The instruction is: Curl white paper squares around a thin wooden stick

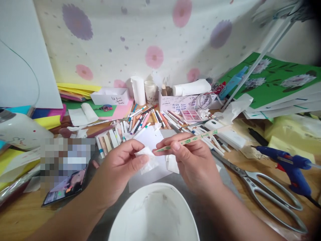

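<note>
My left hand point(125, 162) is closed, pinching a crumpled piece of white tissue point(149, 164) between thumb and fingers. My right hand point(194, 160) grips a thin, flat, pale stick point(204, 134) with green printed marks. The stick slants up to the right, and its lower tip comes close to the tissue; whether they touch I cannot tell. Beneath both hands lies a sheet of white paper point(136, 183) on a grey mat. A white open tub point(115, 225) stands directly in front of me, with faint dark smudges inside.
Many markers point(140, 122) spread across the table's middle. Large scissors point(253, 182) and a blue glue gun point(288, 160) lie at right, a phone point(66, 189) at left. Behind stand a white box point(110, 97), paper cups point(150, 91) and a pink palette point(191, 115).
</note>
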`<state>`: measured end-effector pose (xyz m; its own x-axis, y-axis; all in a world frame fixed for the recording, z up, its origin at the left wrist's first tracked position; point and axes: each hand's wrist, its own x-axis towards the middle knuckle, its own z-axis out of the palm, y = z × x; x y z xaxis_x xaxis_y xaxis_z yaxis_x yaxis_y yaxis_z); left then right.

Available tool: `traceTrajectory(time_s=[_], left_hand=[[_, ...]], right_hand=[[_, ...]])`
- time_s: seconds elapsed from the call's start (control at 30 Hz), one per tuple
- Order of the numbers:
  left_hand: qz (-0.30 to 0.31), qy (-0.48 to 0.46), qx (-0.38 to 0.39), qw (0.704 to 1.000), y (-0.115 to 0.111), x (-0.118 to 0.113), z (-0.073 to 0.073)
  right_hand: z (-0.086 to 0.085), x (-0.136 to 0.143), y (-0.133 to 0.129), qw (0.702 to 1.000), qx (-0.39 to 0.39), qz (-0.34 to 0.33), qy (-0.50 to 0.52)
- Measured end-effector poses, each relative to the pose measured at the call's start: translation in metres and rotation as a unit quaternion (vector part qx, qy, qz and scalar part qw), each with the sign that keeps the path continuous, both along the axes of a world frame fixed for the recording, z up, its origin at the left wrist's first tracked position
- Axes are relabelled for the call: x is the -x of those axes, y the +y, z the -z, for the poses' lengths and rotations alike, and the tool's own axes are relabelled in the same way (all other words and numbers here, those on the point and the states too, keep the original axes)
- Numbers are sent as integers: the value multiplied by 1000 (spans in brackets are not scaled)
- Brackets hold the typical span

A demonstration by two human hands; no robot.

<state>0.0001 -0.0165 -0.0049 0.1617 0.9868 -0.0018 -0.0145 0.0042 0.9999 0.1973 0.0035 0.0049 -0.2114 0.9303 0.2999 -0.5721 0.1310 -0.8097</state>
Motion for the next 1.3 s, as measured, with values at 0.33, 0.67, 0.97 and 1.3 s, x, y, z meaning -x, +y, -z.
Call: traceTrajectory(time_s=[0.33,0.67,0.97,1.3], left_hand=[[-42,174,-74,981,0,-9,-17],[-43,277,-262,924,-3,-8,-17],[-12,194,-197,961,-6,-6,-28],[54,125,-169,976,-8,-4,-27]], right_hand=[[6,-5,-3,995,-70,44,-61],[-4,-9,-10,975,-163,73,-134],[0,-11,-11,988,-141,24,-65],[-5,-8,-13,988,-149,16,-40]])
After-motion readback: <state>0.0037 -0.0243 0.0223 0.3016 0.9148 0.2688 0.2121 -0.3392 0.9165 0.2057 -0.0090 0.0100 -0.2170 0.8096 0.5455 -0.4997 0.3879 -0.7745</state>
